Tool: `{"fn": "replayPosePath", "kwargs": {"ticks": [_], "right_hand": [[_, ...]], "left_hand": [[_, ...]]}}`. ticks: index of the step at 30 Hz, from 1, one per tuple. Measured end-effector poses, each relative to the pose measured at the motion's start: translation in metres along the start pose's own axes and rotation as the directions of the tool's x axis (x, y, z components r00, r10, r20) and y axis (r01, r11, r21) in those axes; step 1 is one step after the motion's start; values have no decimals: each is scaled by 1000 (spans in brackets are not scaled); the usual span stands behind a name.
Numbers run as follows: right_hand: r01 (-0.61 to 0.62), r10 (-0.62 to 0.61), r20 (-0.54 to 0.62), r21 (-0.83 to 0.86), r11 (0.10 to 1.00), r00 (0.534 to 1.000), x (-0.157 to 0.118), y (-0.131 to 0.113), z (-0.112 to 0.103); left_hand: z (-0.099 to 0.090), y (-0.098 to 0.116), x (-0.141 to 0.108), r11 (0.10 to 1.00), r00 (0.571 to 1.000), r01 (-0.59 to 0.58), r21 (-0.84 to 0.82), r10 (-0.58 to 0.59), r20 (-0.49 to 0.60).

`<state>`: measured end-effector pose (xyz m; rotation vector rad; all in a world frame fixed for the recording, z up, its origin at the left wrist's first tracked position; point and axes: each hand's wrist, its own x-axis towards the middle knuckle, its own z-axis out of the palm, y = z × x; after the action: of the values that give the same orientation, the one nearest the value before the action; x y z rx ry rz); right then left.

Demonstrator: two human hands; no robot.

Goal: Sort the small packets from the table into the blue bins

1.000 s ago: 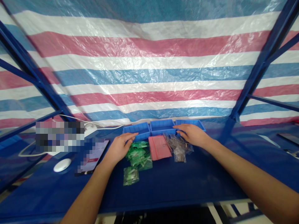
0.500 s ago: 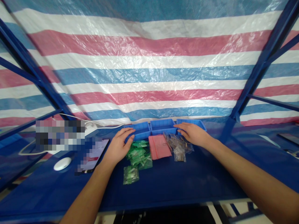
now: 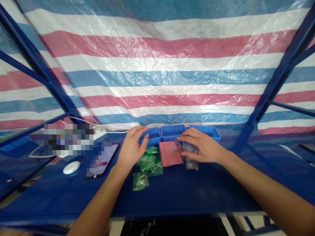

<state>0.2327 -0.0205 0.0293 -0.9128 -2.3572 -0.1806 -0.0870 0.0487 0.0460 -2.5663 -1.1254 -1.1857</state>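
Observation:
My left hand [image 3: 133, 146] is at the left blue bin [image 3: 154, 134], its fingers stretched over the bin's left side and the thumb apart. Just below that thumb lies a pile of small green zip bags [image 3: 149, 162]; one separate green bag [image 3: 140, 181] with thin pieces inside is nearer me. Over the clear plastic bags [image 3: 191, 164] my right hand [image 3: 203, 146] is spread, thumb and fingers apart, covering part of them. Between the two piles sits a pink bag [image 3: 170, 154]. Whether the right fingertips touch the clear bags is hard to see.
Behind the bags stand a middle blue bin [image 3: 173, 131] and a right blue bin [image 3: 211, 132]. At left are a phone [image 3: 105, 160], a white rounded object [image 3: 71, 167] and white cables. Blue metal posts and a striped tarp [image 3: 157, 78] rise behind the table.
My right hand has come down from the right bin's front edge onto the clear bags. My left hand has shifted slightly forward at the left bin. The view has shifted a little.

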Motion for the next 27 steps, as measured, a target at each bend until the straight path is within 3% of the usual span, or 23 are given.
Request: {"fn": "replayPosePath", "kwargs": {"ticks": [4, 9, 12, 16, 21, 27], "right_hand": [[104, -108, 22, 133, 986, 994, 12, -31, 11], [138, -147, 46, 160, 977, 988, 14, -37, 23], [147, -155, 38, 160, 976, 987, 13, -35, 24], [152, -161, 45, 155, 976, 986, 13, -35, 24], [149, -155, 61, 98, 984, 986, 12, -38, 25], [157, -157, -11, 102, 982, 988, 12, -38, 26]], "left_hand": [[-2, 24, 25, 996, 999, -34, -83, 33, -4], [15, 37, 45, 964, 994, -76, -254, 94, 62], [30, 36, 41, 938, 973, -144, -314, 192, 130], [40, 33, 23, 936, 963, -139, -322, 204, 177], [33, 38, 6, 934, 960, -109, -339, 187, 207], [21, 47, 6, 858, 932, -167, -485, 298, 207]]}}
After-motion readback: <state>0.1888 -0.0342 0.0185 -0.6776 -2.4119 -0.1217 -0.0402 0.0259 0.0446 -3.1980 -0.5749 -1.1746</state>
